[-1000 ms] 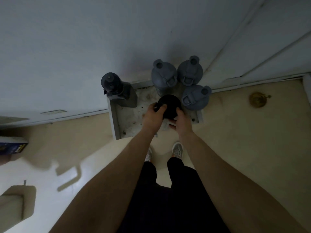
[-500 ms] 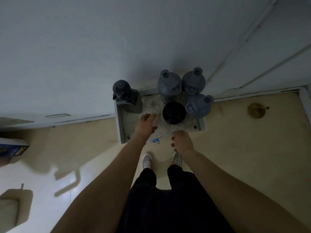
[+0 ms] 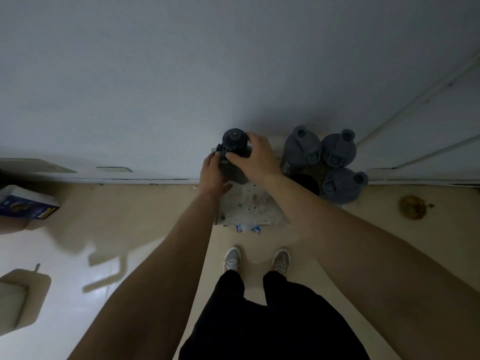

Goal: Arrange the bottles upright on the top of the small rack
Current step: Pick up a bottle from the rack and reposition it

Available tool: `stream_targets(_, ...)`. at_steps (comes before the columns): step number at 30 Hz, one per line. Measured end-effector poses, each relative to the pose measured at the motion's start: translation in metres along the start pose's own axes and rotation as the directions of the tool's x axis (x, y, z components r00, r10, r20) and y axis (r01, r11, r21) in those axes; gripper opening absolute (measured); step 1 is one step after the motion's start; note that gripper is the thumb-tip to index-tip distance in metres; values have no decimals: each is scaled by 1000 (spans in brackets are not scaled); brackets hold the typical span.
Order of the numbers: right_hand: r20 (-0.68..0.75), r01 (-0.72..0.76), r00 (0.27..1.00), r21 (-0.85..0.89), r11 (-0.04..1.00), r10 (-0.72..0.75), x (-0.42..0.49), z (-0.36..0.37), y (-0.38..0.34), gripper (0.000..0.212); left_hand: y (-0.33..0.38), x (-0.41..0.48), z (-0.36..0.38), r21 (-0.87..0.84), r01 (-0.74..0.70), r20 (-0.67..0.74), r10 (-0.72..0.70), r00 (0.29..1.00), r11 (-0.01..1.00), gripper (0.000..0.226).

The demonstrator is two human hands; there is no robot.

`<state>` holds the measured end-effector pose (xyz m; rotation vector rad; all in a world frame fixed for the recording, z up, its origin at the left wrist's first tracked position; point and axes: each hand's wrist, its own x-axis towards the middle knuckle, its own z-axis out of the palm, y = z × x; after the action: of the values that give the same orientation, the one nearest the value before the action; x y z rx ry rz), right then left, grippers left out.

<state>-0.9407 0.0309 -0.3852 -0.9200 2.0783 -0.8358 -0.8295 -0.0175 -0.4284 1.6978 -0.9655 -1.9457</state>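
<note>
A small white rack (image 3: 253, 207) with a stained top stands against the wall. At its back left corner a dark bottle with a round cap (image 3: 234, 140) stands upright. My left hand (image 3: 213, 174) grips its left side and my right hand (image 3: 253, 158) wraps over its right side. Three grey bottles with loop handles stand upright at the rack's right: one at the back (image 3: 298, 149), one in the corner (image 3: 337, 149), one nearer me (image 3: 342, 184). A black-capped bottle (image 3: 307, 183) sits between them, partly hidden by my right forearm.
The wall rises right behind the rack, and a door frame (image 3: 415, 100) is at the right. A brass floor fitting (image 3: 413, 207) lies on the floor to the right. A blue box (image 3: 28, 206) sits at far left. My shoes (image 3: 232, 258) stand just before the rack.
Both hands let go of the black-capped bottle, which stays standing at the right. They moved left and back and closed around the dark bottle at the rack's back left corner.
</note>
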Motion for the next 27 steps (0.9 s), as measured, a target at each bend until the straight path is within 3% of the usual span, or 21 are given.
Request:
stream_targets(7, 68, 81, 995, -38, 996, -78, 9, -33, 11, 61, -3, 3, 22, 9, -71, 33, 71, 997, 997, 49)
stream_targets(10, 98, 102, 990, -47, 994, -97, 16, -50, 20, 58, -4, -1, 36, 0, -50, 44, 50, 998, 999, 58)
stream_targets(21, 130, 90, 988, -96, 991, -77, 25, -77, 32, 58, -6, 2, 65, -27, -4, 97, 7, 995, 1000, 48)
stream_targets(27, 103, 86, 992, -114, 990, -74, 19, -77, 35, 56, -6, 1, 63, 124, -45, 117, 31, 993, 991, 48)
